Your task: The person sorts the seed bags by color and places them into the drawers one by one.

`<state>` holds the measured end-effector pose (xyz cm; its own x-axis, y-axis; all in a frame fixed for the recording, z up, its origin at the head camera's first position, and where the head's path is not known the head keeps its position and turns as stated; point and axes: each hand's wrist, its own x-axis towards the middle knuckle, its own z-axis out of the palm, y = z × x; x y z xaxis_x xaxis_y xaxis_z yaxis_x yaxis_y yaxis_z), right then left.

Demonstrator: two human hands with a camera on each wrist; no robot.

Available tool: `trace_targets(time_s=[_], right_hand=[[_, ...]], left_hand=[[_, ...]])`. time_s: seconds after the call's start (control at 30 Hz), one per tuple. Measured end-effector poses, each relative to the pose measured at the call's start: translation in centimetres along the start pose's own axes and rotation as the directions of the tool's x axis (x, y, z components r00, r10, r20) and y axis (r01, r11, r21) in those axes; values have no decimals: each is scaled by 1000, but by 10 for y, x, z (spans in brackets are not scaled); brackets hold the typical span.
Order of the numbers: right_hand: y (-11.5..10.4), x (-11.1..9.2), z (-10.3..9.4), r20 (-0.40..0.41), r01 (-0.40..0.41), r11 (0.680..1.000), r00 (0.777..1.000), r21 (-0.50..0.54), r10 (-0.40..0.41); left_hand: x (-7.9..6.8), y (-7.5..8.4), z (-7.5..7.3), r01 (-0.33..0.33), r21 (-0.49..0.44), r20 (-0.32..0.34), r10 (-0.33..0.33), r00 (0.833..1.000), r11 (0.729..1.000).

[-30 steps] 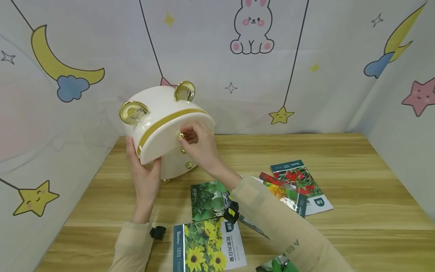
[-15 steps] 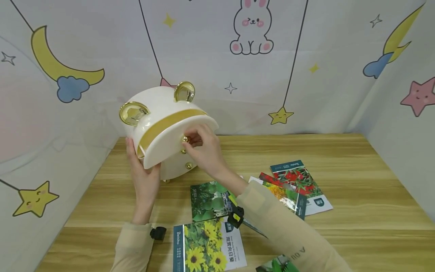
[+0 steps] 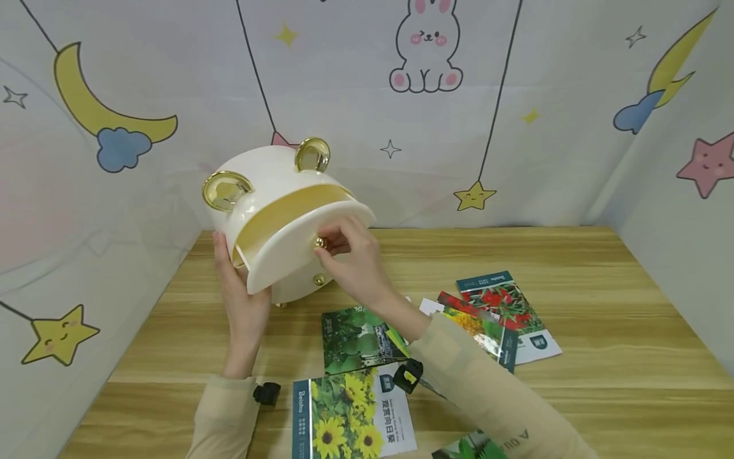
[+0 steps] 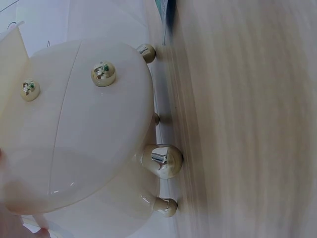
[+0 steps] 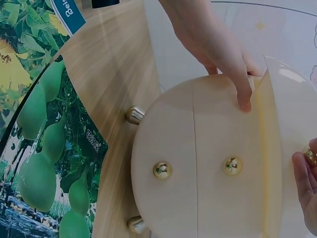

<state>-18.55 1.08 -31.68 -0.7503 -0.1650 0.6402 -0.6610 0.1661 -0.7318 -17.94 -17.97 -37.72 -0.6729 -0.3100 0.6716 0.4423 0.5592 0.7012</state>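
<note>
A rounded white drawer box [image 3: 258, 162] with gold ears [image 3: 226, 191] stands at the table's back left. Its top drawer [image 3: 287, 248] is part-way out, with a gap behind the drawer front. My right hand [image 3: 358, 264] pinches that drawer's gold knob [image 3: 321, 242] between thumb and fingers. Gripping the box's left side is my left hand [image 3: 246, 306]; in the right wrist view its thumb [image 5: 242, 96] presses on the front just below the open drawer. Two lower gold knobs [image 5: 233, 165] show on drawers that are closed. Gold feet [image 4: 166, 161] carry the box.
Seed packets lie in front: a sunflower one [image 3: 352, 414], a green gourd one [image 3: 355, 341], and several more to the right, such as a red-flowered packet [image 3: 504, 306]. My right forearm passes over some. A printed cloth wall [image 3: 390, 191] stands behind the wooden table [image 3: 602, 306].
My right hand has drawn the top drawer outward, toward me and slightly right, so its opening is wider. My left hand and the box body have stayed in place.
</note>
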Motion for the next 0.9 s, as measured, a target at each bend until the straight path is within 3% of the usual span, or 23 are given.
trace_targets(time_s=[0.27, 0.47, 0.6, 0.9], right_hand=[[-12, -6, -5, 7, -5, 1000, 1000, -6, 5], [-37, -9, -12, 24, -19, 1000, 1000, -7, 20], [-40, -13, -14, 18, -22, 1000, 1000, 8, 22], [-13, -19, -12, 17, -19, 999, 1000, 30, 18]], left_hand=[[0, -2, -1, -34, 31, 3, 34, 999, 999], [0, -6, -1, -22, 59, 7, 21, 1000, 998], [0, -6, -2, -11, 79, 17, 9, 1000, 997], [-1, -6, -2, -24, 56, 21, 23, 1000, 998]])
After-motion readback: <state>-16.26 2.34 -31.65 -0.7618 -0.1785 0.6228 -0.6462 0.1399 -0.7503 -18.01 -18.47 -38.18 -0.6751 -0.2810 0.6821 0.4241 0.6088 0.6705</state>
